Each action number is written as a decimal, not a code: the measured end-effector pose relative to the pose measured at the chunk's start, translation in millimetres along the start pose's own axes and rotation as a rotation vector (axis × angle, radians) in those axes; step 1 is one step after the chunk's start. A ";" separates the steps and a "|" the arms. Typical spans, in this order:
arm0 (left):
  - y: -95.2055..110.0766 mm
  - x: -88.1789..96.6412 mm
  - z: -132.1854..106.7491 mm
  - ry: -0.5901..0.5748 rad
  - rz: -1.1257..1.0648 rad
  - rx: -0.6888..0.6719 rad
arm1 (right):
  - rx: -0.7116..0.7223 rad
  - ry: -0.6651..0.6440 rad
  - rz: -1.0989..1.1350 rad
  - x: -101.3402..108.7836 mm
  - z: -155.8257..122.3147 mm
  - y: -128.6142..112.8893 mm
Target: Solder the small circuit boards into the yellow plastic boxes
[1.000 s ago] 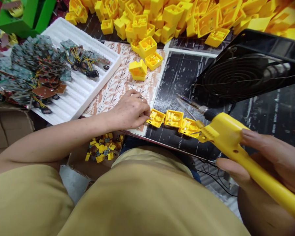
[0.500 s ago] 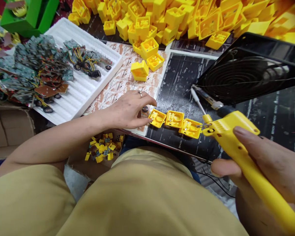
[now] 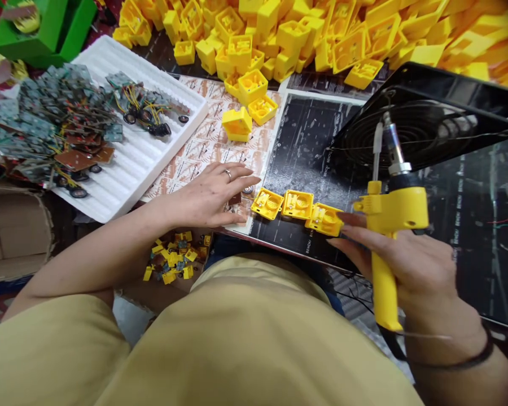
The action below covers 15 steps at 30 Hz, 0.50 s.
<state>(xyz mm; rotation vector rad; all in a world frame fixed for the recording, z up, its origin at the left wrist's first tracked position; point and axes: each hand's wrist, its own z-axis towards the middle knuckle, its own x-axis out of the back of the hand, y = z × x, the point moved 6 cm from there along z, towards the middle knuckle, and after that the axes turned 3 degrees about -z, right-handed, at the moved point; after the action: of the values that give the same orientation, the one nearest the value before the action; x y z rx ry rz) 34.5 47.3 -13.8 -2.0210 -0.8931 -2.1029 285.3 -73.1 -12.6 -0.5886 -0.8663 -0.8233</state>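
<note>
My right hand (image 3: 423, 265) holds a yellow soldering gun (image 3: 385, 293), its metal tip pointing up and away from me. The thumb and a fingertip of that hand reach the right-hand yellow case (image 3: 324, 220), at its near right corner. This case stands in a short row with a middle case (image 3: 297, 204) and a left case (image 3: 267, 204), open sides up. My left hand (image 3: 209, 194) lies with fingers apart on the patterned sheet, left of the row. Beneath and beside its fingers are a small round black part (image 3: 248, 190) and a brown board (image 3: 235, 198), partly hidden.
A black fan (image 3: 423, 121) stands at the right, close behind the soldering gun. Many yellow cases (image 3: 266, 51) are heaped along the back. At left, a white foam tray (image 3: 148, 163) bears wired circuit boards (image 3: 59, 101). A box below holds yellow pieces (image 3: 173, 256).
The soldering gun has swung from pointing left to upright, and my right hand has come in to the right-hand case. My left hand has drawn back slightly left from the left case.
</note>
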 end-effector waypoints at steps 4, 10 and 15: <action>4.7 -3.2 2.9 0.052 -0.034 -0.035 | 0.027 -0.008 -0.025 -12.6 16.4 -4.0; 20.4 -34.6 27.6 0.051 -0.027 -0.057 | 0.043 -0.006 0.050 -29.9 39.6 -8.8; 17.6 -11.9 -2.1 -0.062 -0.216 -0.031 | 0.022 0.021 0.156 -51.4 39.5 -6.7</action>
<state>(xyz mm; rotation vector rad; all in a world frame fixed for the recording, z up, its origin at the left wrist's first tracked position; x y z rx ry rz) 42.0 27.9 -18.8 -2.1011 -1.1434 -2.1831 243.3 -28.2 -34.1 -0.6191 -0.7985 -0.6772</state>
